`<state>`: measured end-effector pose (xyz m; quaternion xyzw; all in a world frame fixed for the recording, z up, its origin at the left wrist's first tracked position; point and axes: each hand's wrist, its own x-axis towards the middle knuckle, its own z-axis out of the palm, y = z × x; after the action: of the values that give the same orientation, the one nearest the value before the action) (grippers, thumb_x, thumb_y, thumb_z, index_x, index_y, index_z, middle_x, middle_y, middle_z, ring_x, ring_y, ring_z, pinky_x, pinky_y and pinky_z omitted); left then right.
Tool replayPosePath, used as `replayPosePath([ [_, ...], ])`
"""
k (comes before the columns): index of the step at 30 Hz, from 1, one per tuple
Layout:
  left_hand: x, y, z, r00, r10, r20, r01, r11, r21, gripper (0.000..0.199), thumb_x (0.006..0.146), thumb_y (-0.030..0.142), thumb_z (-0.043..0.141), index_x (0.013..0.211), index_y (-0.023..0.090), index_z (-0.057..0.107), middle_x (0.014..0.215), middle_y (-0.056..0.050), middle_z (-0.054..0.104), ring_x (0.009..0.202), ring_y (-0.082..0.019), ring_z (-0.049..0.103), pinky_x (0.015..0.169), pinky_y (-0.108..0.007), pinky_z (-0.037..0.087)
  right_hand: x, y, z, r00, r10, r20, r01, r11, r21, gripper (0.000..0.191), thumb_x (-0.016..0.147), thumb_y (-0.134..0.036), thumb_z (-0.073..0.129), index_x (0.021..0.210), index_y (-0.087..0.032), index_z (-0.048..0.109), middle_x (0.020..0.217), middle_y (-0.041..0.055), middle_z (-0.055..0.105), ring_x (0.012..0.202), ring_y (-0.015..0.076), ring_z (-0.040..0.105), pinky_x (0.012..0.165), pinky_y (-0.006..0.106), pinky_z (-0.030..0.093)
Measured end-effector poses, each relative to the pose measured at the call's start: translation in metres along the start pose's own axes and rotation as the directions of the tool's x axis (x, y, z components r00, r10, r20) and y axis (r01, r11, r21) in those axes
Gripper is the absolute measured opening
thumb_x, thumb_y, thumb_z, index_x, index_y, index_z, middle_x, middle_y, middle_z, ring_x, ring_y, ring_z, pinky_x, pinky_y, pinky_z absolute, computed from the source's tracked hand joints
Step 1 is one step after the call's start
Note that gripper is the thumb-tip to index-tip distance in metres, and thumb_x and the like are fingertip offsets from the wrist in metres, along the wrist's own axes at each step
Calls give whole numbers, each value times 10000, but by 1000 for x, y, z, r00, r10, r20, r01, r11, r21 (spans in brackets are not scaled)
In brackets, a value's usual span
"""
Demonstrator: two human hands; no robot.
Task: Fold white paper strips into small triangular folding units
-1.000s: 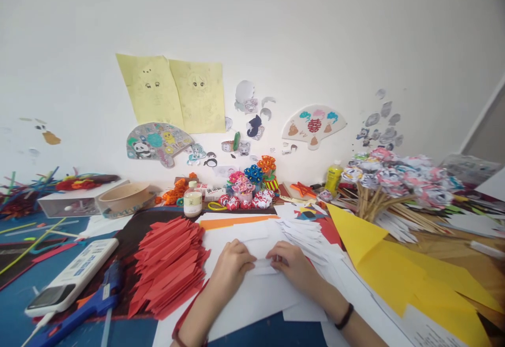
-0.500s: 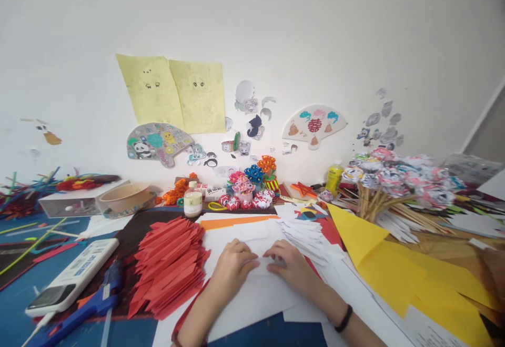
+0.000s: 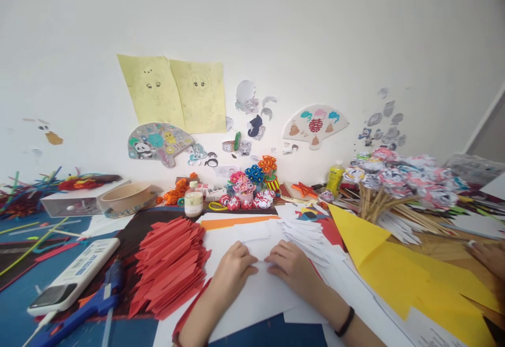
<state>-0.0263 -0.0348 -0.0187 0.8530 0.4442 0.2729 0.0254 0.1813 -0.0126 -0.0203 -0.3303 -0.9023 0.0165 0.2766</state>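
Note:
White sheets of paper (image 3: 252,299) lie in front of me, under both hands. My left hand (image 3: 235,268) is on the left part of the paper, its fingers curled and pressed together near a small white piece that is hard to make out. Close by on the right, my right hand (image 3: 288,265) has its fingers bent the same way, with a narrow gap between the two hands. A pile of folded red paper strips (image 3: 171,263) lies left of my left hand. Folded white strips (image 3: 305,236) are spread just beyond my right hand.
A blue glue gun (image 3: 98,299) and a white power strip (image 3: 74,276) lie at the left. A glue bottle (image 3: 193,199) stands behind the red pile. Yellow paper (image 3: 418,273) and paper flowers on sticks (image 3: 394,178) are at the right. Another person's hand (image 3: 489,257) rests at the right edge.
The fingers of both my hands have drawn in and flattened slightly over the paper. Another person's hand now shows more clearly at the right edge.

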Motion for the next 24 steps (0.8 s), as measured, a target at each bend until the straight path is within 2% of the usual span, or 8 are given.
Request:
replayPosePath([
  [2, -1, 2, -1, 1000, 16, 18, -16, 999, 38, 146, 853, 205, 596, 974, 221, 677, 765, -33, 578, 818, -194, 489, 678, -291, 399, -1, 1, 2, 999, -50, -9, 49, 995, -83, 90, 841, -215, 634, 923, -206, 670, 835, 29, 650, 799, 201, 524, 673, 314, 358],
  [5, -1, 6, -2, 998, 42, 53, -47, 992, 116, 107, 865, 204, 581, 884, 215, 685, 727, -26, 556, 790, -186, 480, 640, -284, 370, -3, 2, 5, 995, -97, -13, 94, 983, -157, 88, 864, -224, 607, 919, -212, 674, 808, 29, 645, 782, 198, 511, 652, 315, 330],
  [11, 0, 11, -6, 993, 102, 65, -114, 969, 220, 206, 904, 225, 526, 744, 191, 652, 707, -23, 546, 755, -176, 471, 619, -294, 331, -5, 3, 8, 994, -98, -48, 87, 976, -200, 163, 915, -180, 524, 867, -210, 677, 748, 31, 613, 752, 182, 491, 633, 306, 309],
  [18, 0, 11, -8, 983, 148, 109, -172, 950, 262, 214, 921, 228, 483, 756, 184, 613, 722, -14, 542, 756, -166, 469, 631, -289, 327, -3, 0, 5, 986, -162, 28, 163, 940, -300, 142, 894, -136, 545, 798, -180, 640, 694, 28, 605, 706, 183, 486, 617, 311, 301],
  [24, -1, 8, -5, 981, 159, 113, -182, 952, 245, 222, 922, 229, 479, 735, 179, 588, 746, -19, 544, 768, -168, 470, 649, -290, 333, -5, 11, 6, 999, -43, -2, 42, 979, -198, 170, 860, -74, 536, 767, -183, 628, 735, 20, 616, 732, 177, 496, 630, 303, 314],
])
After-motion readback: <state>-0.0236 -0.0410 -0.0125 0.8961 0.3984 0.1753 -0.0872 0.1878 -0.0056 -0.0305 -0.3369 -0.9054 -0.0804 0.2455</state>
